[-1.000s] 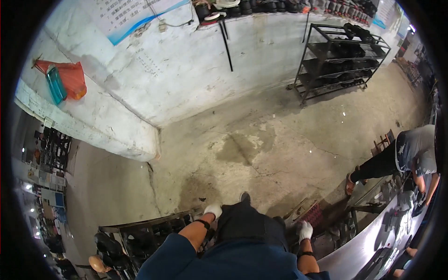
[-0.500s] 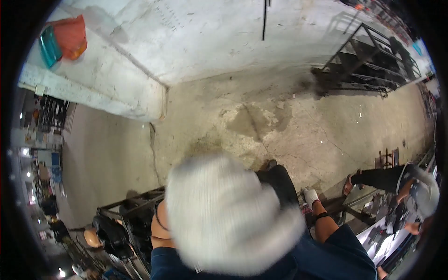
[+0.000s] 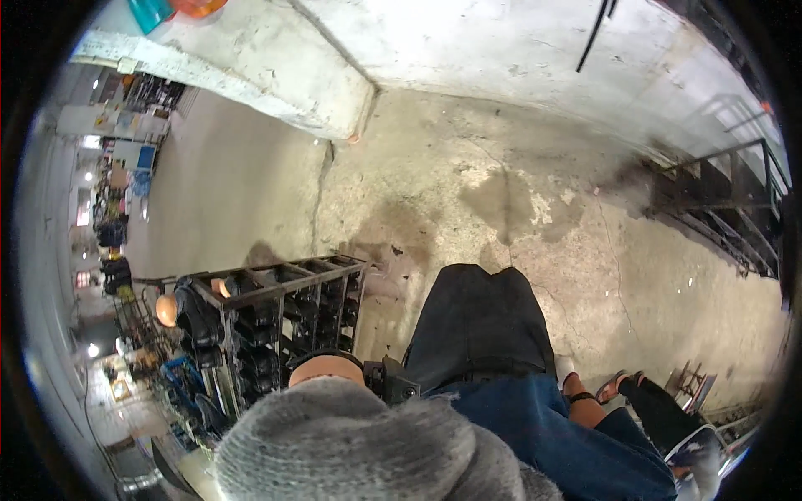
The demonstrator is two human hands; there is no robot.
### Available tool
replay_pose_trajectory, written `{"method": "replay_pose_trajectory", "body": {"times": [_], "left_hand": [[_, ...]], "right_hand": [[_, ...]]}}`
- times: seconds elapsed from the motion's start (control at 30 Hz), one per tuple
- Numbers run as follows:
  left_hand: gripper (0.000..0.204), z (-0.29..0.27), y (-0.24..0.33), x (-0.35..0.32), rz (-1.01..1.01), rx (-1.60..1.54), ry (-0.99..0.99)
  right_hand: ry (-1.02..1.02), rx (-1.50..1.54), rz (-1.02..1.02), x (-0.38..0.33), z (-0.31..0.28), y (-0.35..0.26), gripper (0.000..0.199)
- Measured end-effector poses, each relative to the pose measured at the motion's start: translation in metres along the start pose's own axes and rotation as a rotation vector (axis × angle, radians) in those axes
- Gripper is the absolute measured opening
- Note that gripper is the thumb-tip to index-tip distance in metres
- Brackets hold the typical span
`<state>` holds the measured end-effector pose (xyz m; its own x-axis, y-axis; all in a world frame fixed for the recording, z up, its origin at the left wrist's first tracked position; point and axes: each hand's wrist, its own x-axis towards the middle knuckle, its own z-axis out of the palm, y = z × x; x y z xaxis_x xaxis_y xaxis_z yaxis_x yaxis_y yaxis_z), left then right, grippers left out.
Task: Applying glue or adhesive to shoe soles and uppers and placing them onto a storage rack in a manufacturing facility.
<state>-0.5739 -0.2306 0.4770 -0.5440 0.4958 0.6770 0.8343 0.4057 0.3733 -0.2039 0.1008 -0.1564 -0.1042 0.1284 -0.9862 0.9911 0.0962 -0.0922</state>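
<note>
A grey knitted glove covers my left hand (image 3: 359, 447), which is raised very close at the bottom. Its fingers are folded out of sight, so what it holds, if anything, does not show. Below the glove my bare wrist wears a black strap, with a small black device (image 3: 399, 382) beside it. My right hand (image 3: 565, 366), in a pale glove, hangs low beside my dark trousers (image 3: 484, 326). Only a sliver of that glove shows past my leg; its fingers are hidden. A black band (image 3: 581, 397) circles my right forearm.
A metal rack (image 3: 292, 280) with several black shoe-like items stands at left. Another dark metal frame (image 3: 735, 200) is by the wall at right. A co-worker's sandalled foot (image 3: 614, 386) is at lower right. A pale pillar (image 3: 334, 108) juts out over the cracked concrete floor (image 3: 418, 159).
My view has swung to the right and the rack shows more fully. The left glove, blurred before, has dropped lower in the picture. My right hand is more hidden by my leg.
</note>
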Motion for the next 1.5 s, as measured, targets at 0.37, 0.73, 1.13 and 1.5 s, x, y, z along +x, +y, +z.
{"method": "replay_pose_trajectory", "body": {"times": [0.37, 0.73, 1.13, 1.5], "left_hand": [[0.029, 0.005, -0.067, -0.013, -0.219, -0.376, -0.130], [0.033, -0.055, -0.188, -0.067, -0.453, -0.686, 0.434], [0.024, -0.171, -0.400, -0.083, -0.136, -0.141, 0.500], [0.039, -0.004, -0.558, -0.541, -1.773, 0.002, -0.369]], "right_hand": [[-0.055, 0.095, -0.239, -0.023, 0.000, -0.310, 0.030], [-0.037, 0.048, -0.345, 0.000, 0.065, -0.425, 0.023], [-0.084, -0.121, -0.581, 0.081, 0.104, -0.555, 0.028], [-0.116, -0.849, -0.282, -0.039, 0.344, -0.914, 0.037]]}}
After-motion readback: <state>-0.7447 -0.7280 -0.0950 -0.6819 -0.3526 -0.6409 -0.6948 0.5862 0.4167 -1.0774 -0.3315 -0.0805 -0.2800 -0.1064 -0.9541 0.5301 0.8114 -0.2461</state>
